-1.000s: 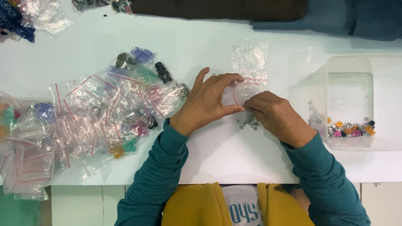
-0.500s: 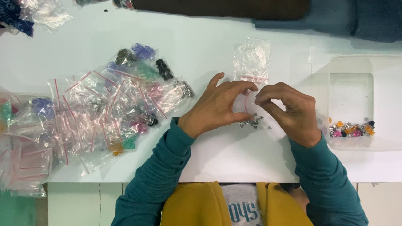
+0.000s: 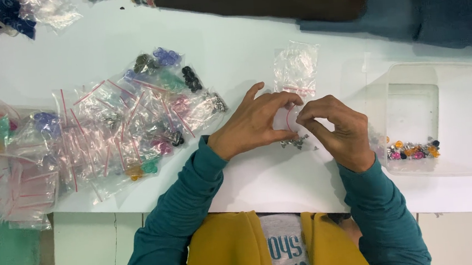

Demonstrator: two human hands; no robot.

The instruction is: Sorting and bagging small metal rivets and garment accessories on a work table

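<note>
My left hand and my right hand meet over the white table, both pinching a small clear zip bag with a red seal line. Small silver metal pieces lie on the table just under the bag, between my hands. Another clear zip bag lies flat just beyond my fingers.
A big heap of small clear zip bags with coloured beads spreads over the left of the table. A clear plastic box at the right holds a row of coloured beads. Dark cloth lies along the far edge.
My right hand has moved up and left to meet my left hand at the small bag. The metal pieces under the hands have come into view.
</note>
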